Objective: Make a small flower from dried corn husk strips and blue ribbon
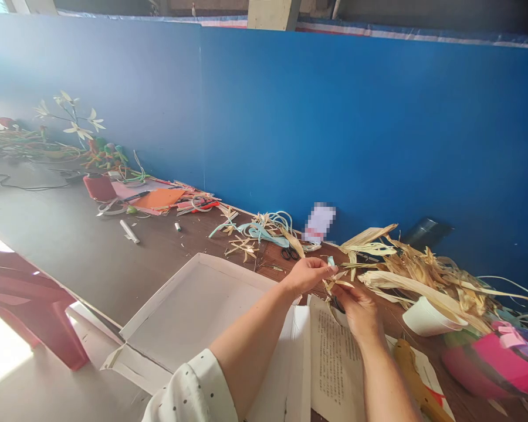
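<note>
Above the table's front part my two hands meet close together. My left hand (305,275) is closed in a pinch on a small light-blue strip (331,261). Pale dried-husk petals, shaped like a small flower (341,282), stick out from the fingers of my right hand (361,310), which is closed round them. A dark loop beside the right fingers is partly hidden; I cannot tell whether it is held. Beneath the hands lie a printed sheet (334,357) and an open white cardboard box (211,310).
Dried corn husks (422,266) heap at the right, by a tipped white cup (431,317), a yellow glue gun (411,375) and a pink container (497,363). Black-handled scissors (290,253) lie behind my left hand. A blue partition (356,129) bounds the table's back.
</note>
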Action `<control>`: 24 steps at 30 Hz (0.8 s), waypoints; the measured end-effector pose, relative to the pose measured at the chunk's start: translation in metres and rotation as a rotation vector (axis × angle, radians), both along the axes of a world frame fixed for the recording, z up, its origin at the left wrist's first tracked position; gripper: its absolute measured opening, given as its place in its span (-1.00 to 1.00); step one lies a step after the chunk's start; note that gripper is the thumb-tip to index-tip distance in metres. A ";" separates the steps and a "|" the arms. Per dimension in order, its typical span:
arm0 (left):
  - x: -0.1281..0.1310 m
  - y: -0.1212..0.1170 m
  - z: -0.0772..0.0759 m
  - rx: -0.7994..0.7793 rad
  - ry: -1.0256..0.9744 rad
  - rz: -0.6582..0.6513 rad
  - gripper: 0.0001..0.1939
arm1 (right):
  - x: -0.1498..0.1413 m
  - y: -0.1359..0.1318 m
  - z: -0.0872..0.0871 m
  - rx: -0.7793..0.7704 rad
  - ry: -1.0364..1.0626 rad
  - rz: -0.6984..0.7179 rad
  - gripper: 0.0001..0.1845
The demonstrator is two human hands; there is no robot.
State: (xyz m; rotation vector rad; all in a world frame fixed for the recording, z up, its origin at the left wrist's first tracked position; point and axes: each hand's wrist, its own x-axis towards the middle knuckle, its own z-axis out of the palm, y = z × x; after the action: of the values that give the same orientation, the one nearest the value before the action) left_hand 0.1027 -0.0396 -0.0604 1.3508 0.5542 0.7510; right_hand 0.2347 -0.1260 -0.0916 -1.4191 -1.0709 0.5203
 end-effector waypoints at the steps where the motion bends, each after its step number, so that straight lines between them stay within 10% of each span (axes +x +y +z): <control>1: 0.000 0.000 0.000 -0.001 -0.004 -0.008 -0.58 | 0.000 0.000 0.000 -0.001 0.003 0.000 -0.68; 24: -0.002 -0.001 0.002 -0.027 -0.025 -0.023 -0.48 | -0.001 0.000 0.003 -0.012 0.003 -0.026 -0.65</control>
State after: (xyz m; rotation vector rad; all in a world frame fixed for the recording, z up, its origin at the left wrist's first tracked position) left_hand 0.1008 -0.0411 -0.0587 1.3191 0.5270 0.7382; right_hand 0.2332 -0.1262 -0.0889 -1.4406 -1.0468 0.5105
